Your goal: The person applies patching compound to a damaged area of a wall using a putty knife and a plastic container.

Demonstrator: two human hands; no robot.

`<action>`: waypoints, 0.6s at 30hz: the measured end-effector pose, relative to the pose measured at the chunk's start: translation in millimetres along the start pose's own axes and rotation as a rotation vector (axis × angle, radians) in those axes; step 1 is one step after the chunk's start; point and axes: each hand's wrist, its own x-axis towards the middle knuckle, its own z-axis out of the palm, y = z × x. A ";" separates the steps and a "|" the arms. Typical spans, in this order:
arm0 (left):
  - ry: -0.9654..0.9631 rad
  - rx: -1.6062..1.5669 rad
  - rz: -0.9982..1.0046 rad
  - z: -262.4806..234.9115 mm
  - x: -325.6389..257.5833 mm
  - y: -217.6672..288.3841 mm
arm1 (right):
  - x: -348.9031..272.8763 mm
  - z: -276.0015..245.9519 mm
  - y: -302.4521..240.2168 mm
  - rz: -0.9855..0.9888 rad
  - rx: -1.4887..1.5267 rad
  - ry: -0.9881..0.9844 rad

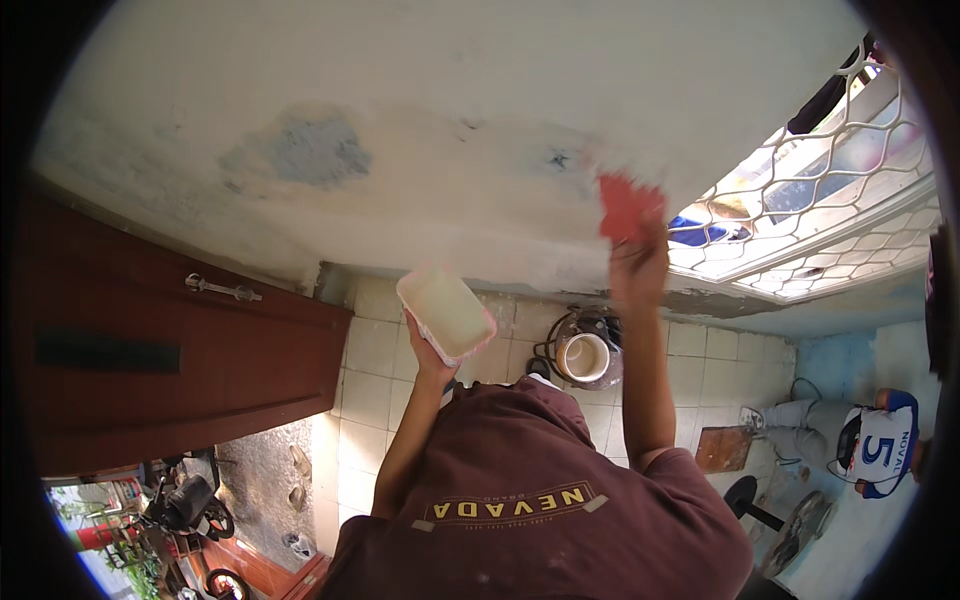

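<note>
My left hand (430,357) is wrapped around the side of a shallow rectangular tub (447,312) with pale, creamy contents, held tilted in front of my body. Raised further right, my right hand (640,268) grips a flat red scraper (630,206), both smeared by motion. The scraper is up against or just off the pale wall (450,215); I cannot tell which. On that wall, left of the scraper, are a small dark chip (558,160) and a larger grey-blue worn patch (320,148).
A window with a white metal grille (800,190) stands at right. Below, a round white bucket (584,357) sits on the tiled floor (370,345). A brown door (170,330) is at left, a parked motorcycle (185,500) beyond it. Another person (880,445) is at far right.
</note>
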 end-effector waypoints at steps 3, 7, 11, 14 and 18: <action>0.033 0.006 0.037 -15.4 -9.6 18.9 | -3.4 -129.8 105.9 0.250 -0.224 0.189; 0.080 0.033 0.006 -37.8 -7.4 36.9 | 17.7 -245.6 195.7 0.528 -0.523 0.376; 0.072 0.031 -0.005 -29.0 -2.0 41.3 | 52.7 -240.3 193.9 0.367 -0.207 0.093; 0.055 0.006 0.010 -35.4 -2.8 46.3 | 85.0 -154.9 146.3 0.312 -0.237 0.188; 0.037 -0.016 -0.025 -33.5 6.7 45.1 | 79.1 -26.6 20.7 0.210 -0.133 -0.056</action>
